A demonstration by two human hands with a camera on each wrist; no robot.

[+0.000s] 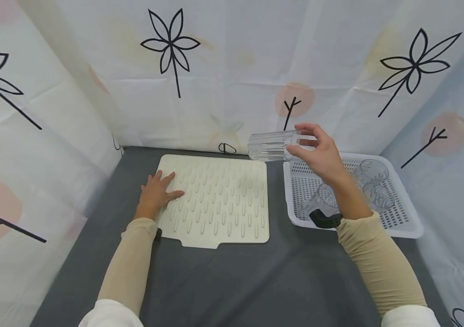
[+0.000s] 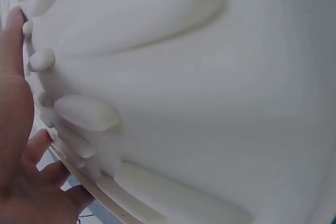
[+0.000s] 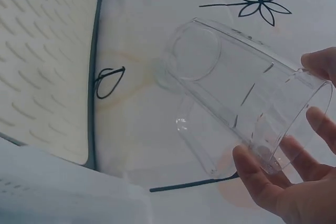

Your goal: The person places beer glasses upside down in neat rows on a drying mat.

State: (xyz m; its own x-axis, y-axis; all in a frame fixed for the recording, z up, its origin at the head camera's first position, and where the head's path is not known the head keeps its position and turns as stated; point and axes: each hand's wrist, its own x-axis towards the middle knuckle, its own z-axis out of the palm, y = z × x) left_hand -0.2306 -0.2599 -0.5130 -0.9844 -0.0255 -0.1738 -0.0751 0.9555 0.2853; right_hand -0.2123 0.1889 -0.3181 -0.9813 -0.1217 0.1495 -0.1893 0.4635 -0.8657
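Observation:
My right hand [image 1: 317, 152] grips a clear mug [image 1: 268, 146] by its rim, thumb and fingers around the open end. It is held sideways in the air, its base pointing left, above the back gap between mat and basket. In the right wrist view, a handle juts from the lower side of the mug [image 3: 239, 77]. My left hand [image 1: 155, 195] rests with spread fingers on the left edge of a cream drying mat [image 1: 219, 200]. Raised oval ridges cover this mat, seen close up in the left wrist view.
A white perforated basket [image 1: 413, 222] stands on the right with several clear drinking vessels [image 1: 379, 195] in it, partly hidden by my right forearm. Dark grey cloth [image 1: 256, 286] covers the table. Patterned white curtains [image 1: 232, 59] hang behind and at both sides.

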